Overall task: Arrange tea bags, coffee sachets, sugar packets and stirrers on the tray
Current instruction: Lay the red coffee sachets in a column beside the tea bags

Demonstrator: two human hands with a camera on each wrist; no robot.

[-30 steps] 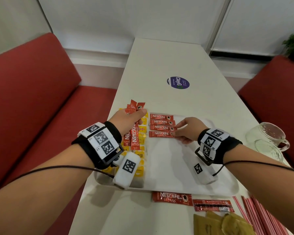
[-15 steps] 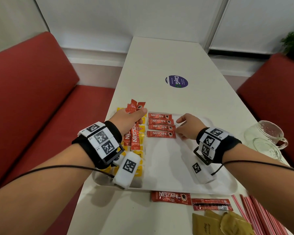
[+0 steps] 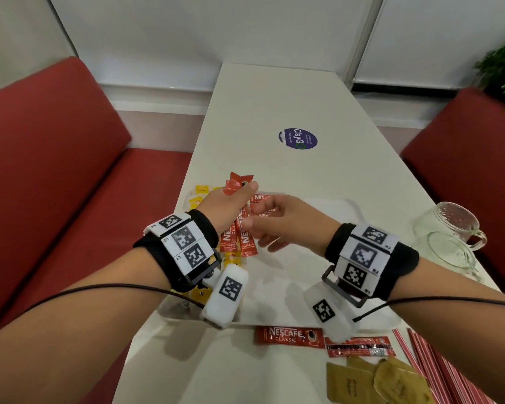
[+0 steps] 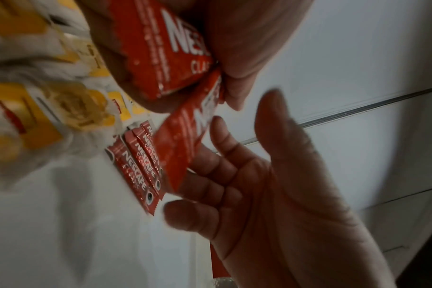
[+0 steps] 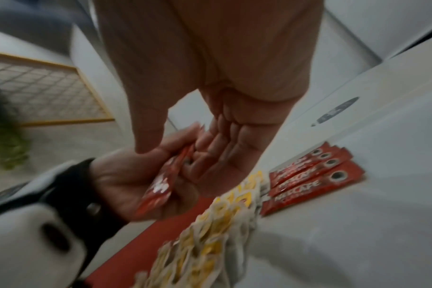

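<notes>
The long white table (image 3: 274, 106) carries a white plastic tray (image 3: 277, 287) under both hands, with a clear glass mug (image 3: 449, 225) off to the right. The left hand (image 3: 228, 208) clamps a bunch of red Nescafe coffee sachets (image 3: 239, 237). The right hand (image 3: 286, 223), fingers spread and relaxed, touches that bunch. Four more red sachets (image 5: 313, 175) lie in a row just beyond the grip, yellow-tagged tea bags (image 5: 210, 233) left of it.

The head view is bright and evenly lit, bowed at its edges, with soft shadows under both wrists on the tray (image 3: 327, 290). Both wrist views are dim, grainy and motion-blurred, especially the tea bags (image 5: 205, 239).
</notes>
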